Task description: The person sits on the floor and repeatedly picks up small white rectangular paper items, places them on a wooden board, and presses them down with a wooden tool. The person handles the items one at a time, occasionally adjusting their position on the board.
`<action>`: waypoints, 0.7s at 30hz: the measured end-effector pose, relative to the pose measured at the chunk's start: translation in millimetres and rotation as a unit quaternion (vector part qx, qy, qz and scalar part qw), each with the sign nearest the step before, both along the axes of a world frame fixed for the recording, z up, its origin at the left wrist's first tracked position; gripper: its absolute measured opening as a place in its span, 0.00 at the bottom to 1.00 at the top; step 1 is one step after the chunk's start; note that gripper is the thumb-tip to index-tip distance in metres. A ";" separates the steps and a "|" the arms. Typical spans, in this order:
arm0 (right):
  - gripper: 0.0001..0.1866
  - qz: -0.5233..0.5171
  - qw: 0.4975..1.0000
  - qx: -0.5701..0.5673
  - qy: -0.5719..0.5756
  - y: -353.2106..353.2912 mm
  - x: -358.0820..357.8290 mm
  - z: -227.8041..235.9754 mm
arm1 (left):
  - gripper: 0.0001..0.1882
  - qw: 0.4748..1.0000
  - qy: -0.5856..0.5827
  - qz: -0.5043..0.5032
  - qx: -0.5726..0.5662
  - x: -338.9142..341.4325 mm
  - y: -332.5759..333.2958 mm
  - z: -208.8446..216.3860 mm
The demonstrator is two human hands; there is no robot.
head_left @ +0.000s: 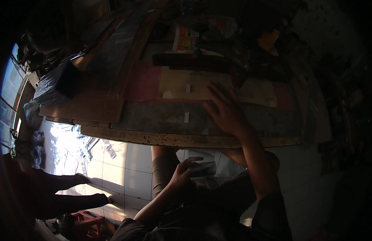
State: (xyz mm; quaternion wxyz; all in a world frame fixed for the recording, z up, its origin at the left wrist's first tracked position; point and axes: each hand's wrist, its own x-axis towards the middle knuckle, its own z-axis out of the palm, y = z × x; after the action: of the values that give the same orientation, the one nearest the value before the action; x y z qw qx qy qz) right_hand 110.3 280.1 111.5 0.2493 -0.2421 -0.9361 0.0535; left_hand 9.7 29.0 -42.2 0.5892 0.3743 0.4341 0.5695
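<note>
My left hand is low over my lap, below the table edge. Its fingers wrap around a dark, flat rectangular bundle; the shade hides what it is made of. My right hand reaches over the worktable with its fingers spread, palm down, and nothing shows in its grasp. To the left of those fingers, a small white strip lies on a yellow and pink sheet. A second white strip lies nearer the edge on the dark tabletop.
A long dark bar crosses the table behind the sheet. On the left are a brown board and a dark box. A person's dark-clothed limbs extend over the tiled floor, above a red stool. Scraps litter the sunlit floor.
</note>
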 end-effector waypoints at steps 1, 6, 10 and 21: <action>0.29 0.005 1.000 -0.006 0.007 -0.3 0.8 0.8 | 0.26 0.999 0.032 0.006 0.032 0.8 -1.5 -3.7; 0.27 0.002 0.999 -0.048 -0.013 -20.3 21.6 11.3 | 0.27 0.999 -0.044 -0.015 0.012 -0.6 -0.9 -11.2; 0.26 0.003 0.999 -0.035 -0.017 -27.3 29.3 5.3 | 0.24 0.999 0.017 -0.001 0.030 0.2 -5.0 7.0; 0.28 0.005 0.999 -0.033 -0.031 -32.0 26.9 5.7 | 0.26 0.999 -0.029 0.005 -0.018 0.0 -8.0 5.0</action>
State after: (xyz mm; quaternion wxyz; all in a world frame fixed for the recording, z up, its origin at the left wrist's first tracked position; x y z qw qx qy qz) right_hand 137.2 248.1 117.2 0.2122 -0.2467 -0.9424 0.0779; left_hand 9.8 21.0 -37.2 0.6056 0.3450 0.4282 0.5752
